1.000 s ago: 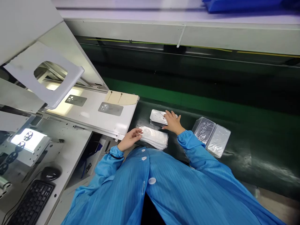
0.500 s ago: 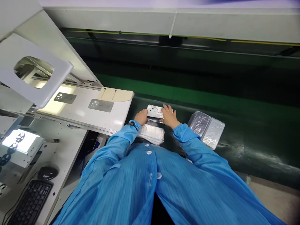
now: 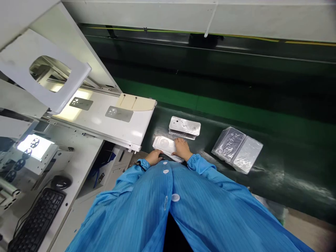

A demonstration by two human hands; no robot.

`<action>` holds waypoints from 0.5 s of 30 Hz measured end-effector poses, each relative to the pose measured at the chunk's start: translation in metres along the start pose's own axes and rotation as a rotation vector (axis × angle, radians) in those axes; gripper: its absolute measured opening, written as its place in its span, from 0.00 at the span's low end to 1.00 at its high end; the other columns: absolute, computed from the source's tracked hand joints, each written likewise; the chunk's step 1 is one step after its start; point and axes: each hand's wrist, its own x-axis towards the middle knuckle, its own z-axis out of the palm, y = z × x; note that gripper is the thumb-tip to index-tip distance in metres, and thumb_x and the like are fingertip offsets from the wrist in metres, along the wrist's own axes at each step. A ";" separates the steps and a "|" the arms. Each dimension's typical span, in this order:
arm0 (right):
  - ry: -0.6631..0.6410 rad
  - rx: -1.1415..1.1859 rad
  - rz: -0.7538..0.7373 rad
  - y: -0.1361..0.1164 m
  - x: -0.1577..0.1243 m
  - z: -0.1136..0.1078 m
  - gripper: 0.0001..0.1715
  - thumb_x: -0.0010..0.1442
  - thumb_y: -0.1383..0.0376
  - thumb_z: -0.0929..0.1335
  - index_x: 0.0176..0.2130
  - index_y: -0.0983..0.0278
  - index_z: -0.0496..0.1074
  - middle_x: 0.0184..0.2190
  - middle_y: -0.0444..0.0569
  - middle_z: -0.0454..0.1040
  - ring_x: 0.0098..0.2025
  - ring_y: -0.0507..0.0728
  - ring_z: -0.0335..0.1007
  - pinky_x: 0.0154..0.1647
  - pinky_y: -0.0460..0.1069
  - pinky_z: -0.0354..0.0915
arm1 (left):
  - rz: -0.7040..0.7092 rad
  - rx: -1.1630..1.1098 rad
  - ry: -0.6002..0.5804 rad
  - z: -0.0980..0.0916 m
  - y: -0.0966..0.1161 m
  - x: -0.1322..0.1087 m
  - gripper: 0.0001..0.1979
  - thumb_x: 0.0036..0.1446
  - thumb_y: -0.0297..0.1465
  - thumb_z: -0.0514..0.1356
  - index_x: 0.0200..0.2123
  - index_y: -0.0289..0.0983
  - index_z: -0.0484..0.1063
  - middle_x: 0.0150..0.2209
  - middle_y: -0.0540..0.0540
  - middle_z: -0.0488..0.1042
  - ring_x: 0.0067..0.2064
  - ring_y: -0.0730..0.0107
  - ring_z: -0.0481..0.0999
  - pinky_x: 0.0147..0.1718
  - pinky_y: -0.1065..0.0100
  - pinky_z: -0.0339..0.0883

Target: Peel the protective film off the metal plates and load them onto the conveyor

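A stack of thin white plastic sheets (image 3: 163,142) with a round outline lies near my body on the dark green surface. My left hand (image 3: 154,157) grips its near left edge, thumb on top. My right hand (image 3: 182,149) holds the right end, its fingers bent over the top and partly hiding it. Just beyond sits a neat stack of silvery phone back plates (image 3: 185,126) with small camera holes at the left end. Neither hand touches that stack.
Right of my hands are two plastic-wrapped stacks of plates (image 3: 228,142). To the left, a white conveyor (image 3: 101,127) carries two grey plates (image 3: 119,114) up to a cream guide block (image 3: 138,102). A keyboard (image 3: 36,220) and mouse (image 3: 61,182) lie at lower left.
Both hands have left the silvery plate stack and come toward my body onto the white sheets. The plate stack now stands uncovered. The view has shifted slightly.
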 end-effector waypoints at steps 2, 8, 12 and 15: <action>-0.003 -0.001 0.018 0.001 0.003 0.000 0.40 0.39 0.58 0.79 0.48 0.66 0.64 0.48 0.59 0.68 0.52 0.66 0.63 0.49 0.57 0.62 | 0.000 -0.054 -0.002 0.003 -0.005 0.000 0.15 0.46 0.24 0.62 0.41 0.36 0.73 0.43 0.41 0.77 0.41 0.61 0.77 0.45 0.62 0.69; 0.006 0.004 0.080 0.000 0.005 -0.003 0.40 0.38 0.60 0.79 0.46 0.68 0.63 0.48 0.61 0.68 0.52 0.66 0.64 0.49 0.56 0.61 | 0.007 -0.160 0.015 0.002 -0.010 -0.003 0.18 0.45 0.23 0.62 0.43 0.36 0.72 0.46 0.40 0.76 0.41 0.61 0.77 0.45 0.61 0.69; 0.010 0.015 0.082 0.001 0.005 -0.007 0.35 0.44 0.62 0.77 0.48 0.68 0.64 0.47 0.59 0.71 0.51 0.65 0.66 0.48 0.54 0.61 | -0.001 -0.173 0.032 0.002 -0.007 -0.005 0.16 0.44 0.23 0.62 0.40 0.36 0.73 0.43 0.41 0.77 0.39 0.62 0.76 0.44 0.62 0.69; -0.028 0.031 0.067 0.007 0.006 -0.016 0.26 0.51 0.63 0.74 0.48 0.66 0.66 0.38 0.53 0.76 0.42 0.61 0.72 0.40 0.51 0.63 | -0.016 -0.163 0.080 -0.002 -0.001 -0.010 0.11 0.46 0.23 0.61 0.36 0.35 0.73 0.37 0.43 0.77 0.37 0.62 0.75 0.42 0.62 0.69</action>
